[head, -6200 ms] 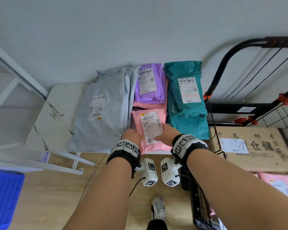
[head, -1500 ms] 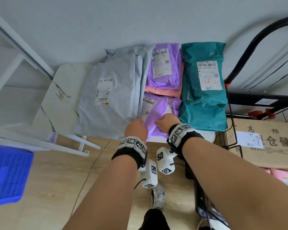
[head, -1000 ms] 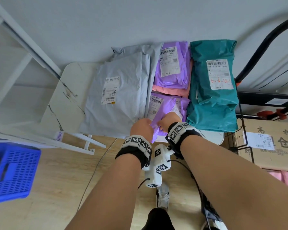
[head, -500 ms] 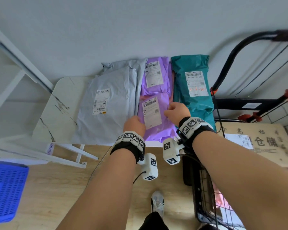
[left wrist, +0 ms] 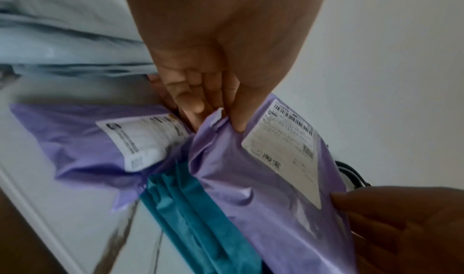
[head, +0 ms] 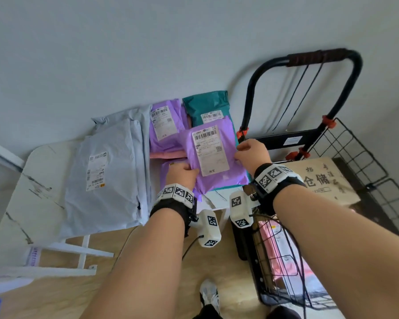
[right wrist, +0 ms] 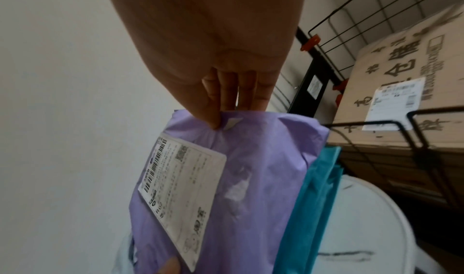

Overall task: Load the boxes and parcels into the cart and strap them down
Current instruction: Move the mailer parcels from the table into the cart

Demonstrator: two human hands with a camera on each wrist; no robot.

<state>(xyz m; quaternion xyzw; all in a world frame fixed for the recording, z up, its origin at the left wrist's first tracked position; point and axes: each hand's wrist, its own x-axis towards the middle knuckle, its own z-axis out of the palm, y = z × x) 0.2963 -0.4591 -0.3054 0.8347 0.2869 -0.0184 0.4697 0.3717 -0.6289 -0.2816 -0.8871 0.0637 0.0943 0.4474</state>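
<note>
Both hands hold a purple parcel [head: 213,155] with a white label, lifted off the table and tilted over the teal parcel [head: 207,107]. My left hand [head: 186,172] pinches its near left edge, thumb on top [left wrist: 236,123]. At the right edge, my right hand [head: 241,153] pinches it between thumb and fingers [right wrist: 218,119]. The black wire cart [head: 355,143] stands just right of the table. It holds a cardboard box [head: 320,178] and a pink parcel [head: 279,238].
On the white marble table [head: 32,180] lie a large grey parcel [head: 111,173], a purple parcel [head: 165,130] on a pink one, and another purple parcel [left wrist: 83,139] under my left hand. The cart handle [head: 318,57] rises against the wall. Wood floor lies below.
The purple parcel has come up off the table and shifted right toward the cart, uncovering another purple parcel beneath. Both hands keep their hold on it.
</note>
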